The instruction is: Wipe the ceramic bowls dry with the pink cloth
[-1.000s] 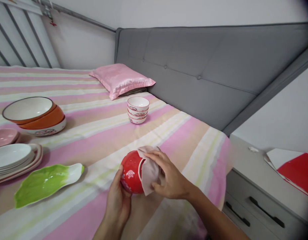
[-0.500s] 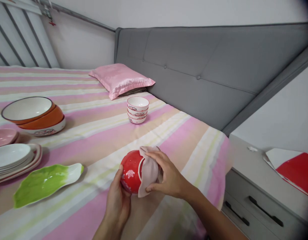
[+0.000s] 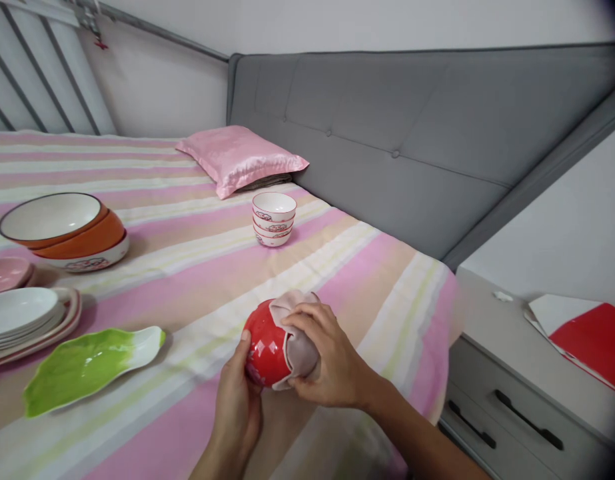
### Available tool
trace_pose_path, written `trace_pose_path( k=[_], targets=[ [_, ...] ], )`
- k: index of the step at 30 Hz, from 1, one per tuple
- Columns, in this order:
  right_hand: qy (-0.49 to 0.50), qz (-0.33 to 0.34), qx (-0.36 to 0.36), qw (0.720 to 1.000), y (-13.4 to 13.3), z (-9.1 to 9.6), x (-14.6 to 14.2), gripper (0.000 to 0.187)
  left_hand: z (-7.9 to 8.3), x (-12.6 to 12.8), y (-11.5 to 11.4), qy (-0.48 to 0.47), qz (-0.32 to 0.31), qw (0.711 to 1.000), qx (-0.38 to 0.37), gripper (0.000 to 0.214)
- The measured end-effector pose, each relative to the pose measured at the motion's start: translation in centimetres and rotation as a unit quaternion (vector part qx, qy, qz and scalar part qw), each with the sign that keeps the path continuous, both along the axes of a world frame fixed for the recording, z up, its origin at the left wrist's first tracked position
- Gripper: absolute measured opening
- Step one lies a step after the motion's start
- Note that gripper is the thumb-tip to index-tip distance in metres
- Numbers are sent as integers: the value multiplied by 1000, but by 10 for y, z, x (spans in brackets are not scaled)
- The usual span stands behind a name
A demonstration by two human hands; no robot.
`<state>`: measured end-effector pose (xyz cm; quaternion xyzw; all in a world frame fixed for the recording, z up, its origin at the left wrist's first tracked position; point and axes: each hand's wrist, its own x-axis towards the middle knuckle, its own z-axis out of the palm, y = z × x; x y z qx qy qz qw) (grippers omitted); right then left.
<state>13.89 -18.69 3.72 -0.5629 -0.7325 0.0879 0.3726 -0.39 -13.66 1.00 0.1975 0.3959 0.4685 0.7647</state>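
A red bowl [image 3: 263, 347] with white markings is held on its side above the striped bedsheet, its mouth turned to the right. My left hand [image 3: 237, 400] cups it from below and behind. My right hand [image 3: 324, 360] presses a beige cloth [image 3: 298, 337] over the bowl's rim, fingers curled round the cloth. The inside of the bowl is hidden by the cloth.
On the bed lie a stack of small white bowls [image 3: 274, 219], a pink pillow [image 3: 240, 157], stacked orange bowls [image 3: 67, 230], white plates [image 3: 22, 317] and a green leaf-shaped dish [image 3: 87, 367]. A grey headboard [image 3: 412, 140] rises behind. A nightstand [image 3: 527, 380] with a red folder [image 3: 592, 347] stands right.
My right hand has curled further round the bowl's rim with the cloth, sliding down and left. The bowl and my left hand have barely shifted.
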Motion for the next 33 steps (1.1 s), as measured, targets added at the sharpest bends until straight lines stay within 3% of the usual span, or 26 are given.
trace_pose_path(
  k=[8, 14, 18, 23, 27, 30, 33],
  targets=[
    [-20, 3, 26, 999, 1, 3, -8, 45, 3, 0, -2, 4, -18, 1000, -18, 38],
    [-19, 4, 29, 999, 1, 6, -12, 32, -3, 0, -4, -35, -37, 999, 11, 39],
    [24, -4, 37, 999, 3, 7, -16, 28, -7, 1, -7, -26, -63, 997, 48, 31],
    [113, -51, 33, 992, 4, 8, -14, 26, -1, 3, -12, -24, -106, 993, 47, 24],
    [212, -84, 11, 974, 8, 6, -5, 21, 3, 4, -18, -13, -141, 988, 55, 28],
    [324, -83, -44, 941, 13, -2, 6, 15, -3, 4, -21, 4, -169, 984, 62, 34],
    [394, -95, -113, 907, 16, -16, 16, 29, -10, 4, -23, 17, -196, 979, 62, 38]
  ],
)
